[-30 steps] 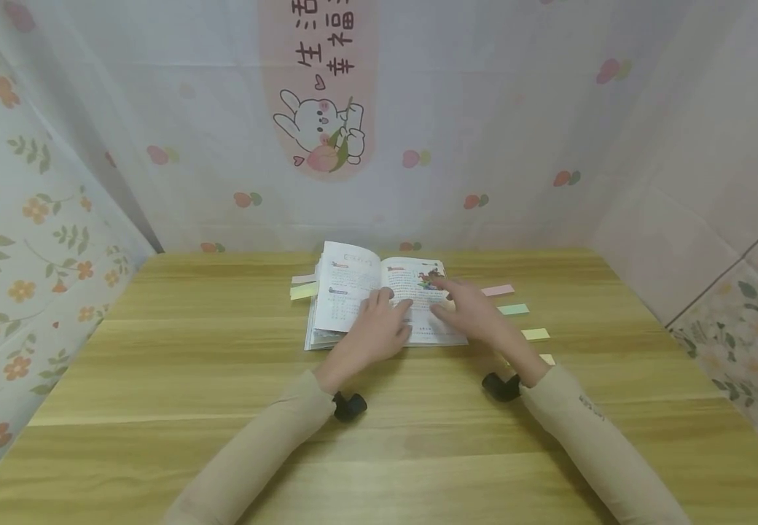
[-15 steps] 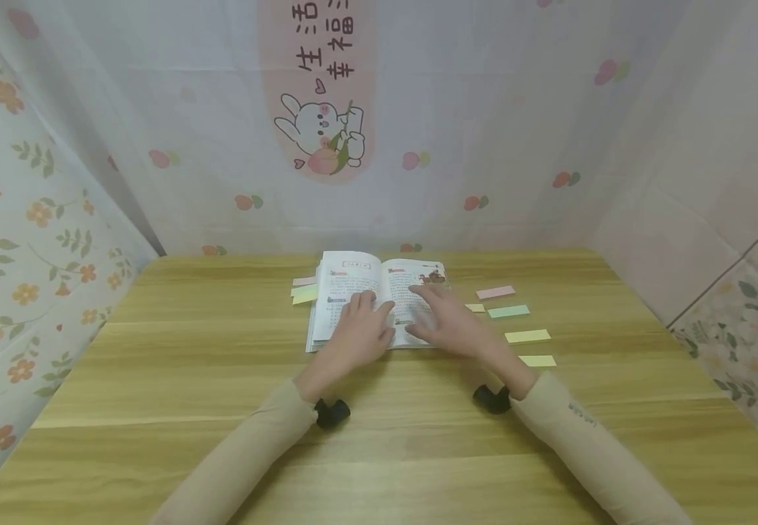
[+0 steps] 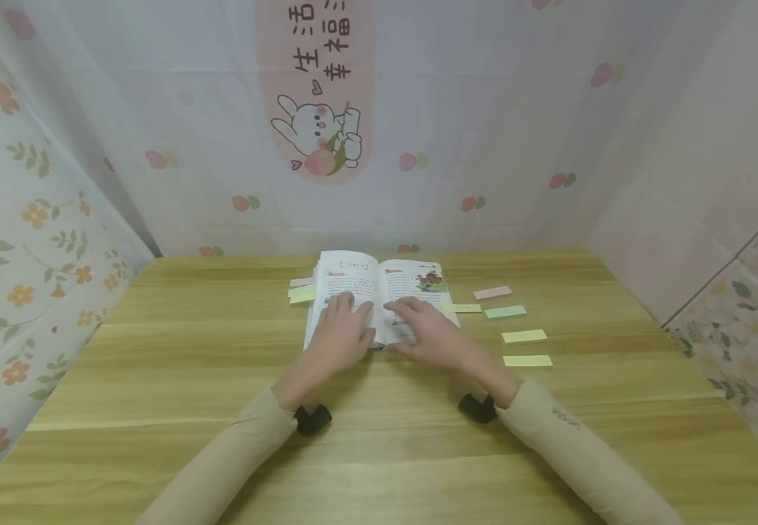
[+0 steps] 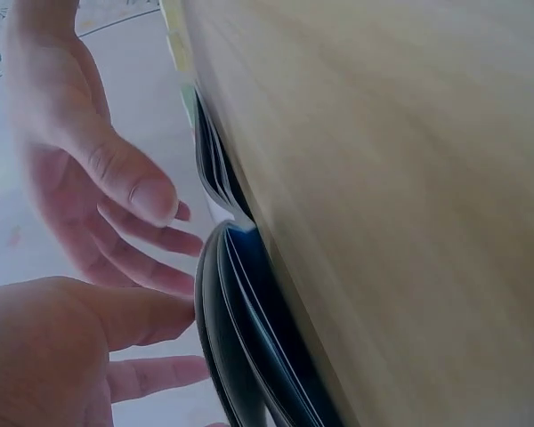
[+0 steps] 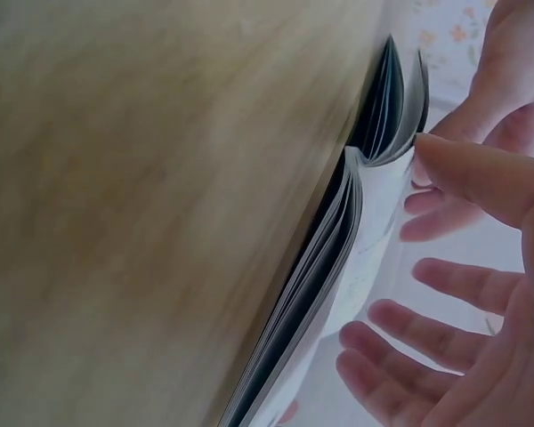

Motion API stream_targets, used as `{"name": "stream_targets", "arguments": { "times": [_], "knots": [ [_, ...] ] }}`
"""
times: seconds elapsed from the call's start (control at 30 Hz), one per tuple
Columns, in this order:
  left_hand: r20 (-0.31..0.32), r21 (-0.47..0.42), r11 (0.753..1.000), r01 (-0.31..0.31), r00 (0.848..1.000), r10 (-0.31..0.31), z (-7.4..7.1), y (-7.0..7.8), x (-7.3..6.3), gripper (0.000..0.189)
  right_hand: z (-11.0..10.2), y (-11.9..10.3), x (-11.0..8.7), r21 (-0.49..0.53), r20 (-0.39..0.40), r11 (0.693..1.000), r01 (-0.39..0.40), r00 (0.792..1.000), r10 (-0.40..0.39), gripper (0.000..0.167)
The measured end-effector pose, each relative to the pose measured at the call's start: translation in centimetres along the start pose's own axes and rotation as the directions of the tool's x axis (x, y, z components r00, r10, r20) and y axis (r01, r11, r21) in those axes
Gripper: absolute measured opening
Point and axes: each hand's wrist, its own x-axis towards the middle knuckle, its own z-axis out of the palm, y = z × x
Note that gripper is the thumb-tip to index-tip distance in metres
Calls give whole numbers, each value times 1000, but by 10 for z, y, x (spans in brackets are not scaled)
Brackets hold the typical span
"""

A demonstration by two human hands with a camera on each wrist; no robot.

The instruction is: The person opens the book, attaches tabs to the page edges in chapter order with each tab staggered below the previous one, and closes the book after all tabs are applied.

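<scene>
An open book [image 3: 356, 270] with printed pages and a small colour picture lies near the table's far edge. Upon its left page rests my left hand [image 3: 338, 332], fingers spread and extended. My right hand [image 3: 433, 334] is over the right page, its fingertips close to the centre fold. In the right wrist view, the right thumb [image 5: 467, 169] reaches to the page edge near the fold while the other fingers stay spread. A yellow index strip [image 3: 463, 308] sticks out past the right page. Pink, green and yellow tabs [image 3: 302, 297] project from the left side.
Loose paper strips lie on the wooden table [image 3: 379, 452] right of the book: a pink strip [image 3: 493, 292], a green strip [image 3: 505, 312] and two yellow ones, the nearer yellow strip [image 3: 527, 361] lowest. A patterned curtain [image 3: 484, 109] hangs behind the table.
The left page has settled flatter. My left hand has slid left across it, and my right hand has moved left from the picture towards the fold, uncovering the yellow strip at the right edge.
</scene>
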Motion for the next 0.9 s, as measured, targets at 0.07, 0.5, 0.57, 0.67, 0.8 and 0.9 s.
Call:
{"name": "stream_targets", "arguments": {
  "times": [0.07,0.5,0.57,0.67,0.8,0.9],
  "knots": [
    [-6,-9,1000,19,1000,-19,-1,-3,-3,43,0,-3,1,-8,12,1000,5,1000,-5,69],
    [-5,-48,995,92,996,-92,-8,-26,-18,46,6,-19,10,-51,89,999,-18,996,22,70],
    [-1,-60,993,99,995,-99,-9,-30,-20,44,7,-20,12,-53,95,998,-22,995,27,70],
    [19,-91,990,110,994,-109,-11,-34,-23,36,9,-23,16,-61,107,998,-29,994,35,69],
    [55,-131,982,137,990,-131,-15,-37,-26,29,10,-27,20,-77,116,996,-41,992,50,64],
    [81,-139,976,166,984,-155,-16,-39,-29,31,11,-29,22,-99,123,994,-54,990,66,61]
  ]
}}
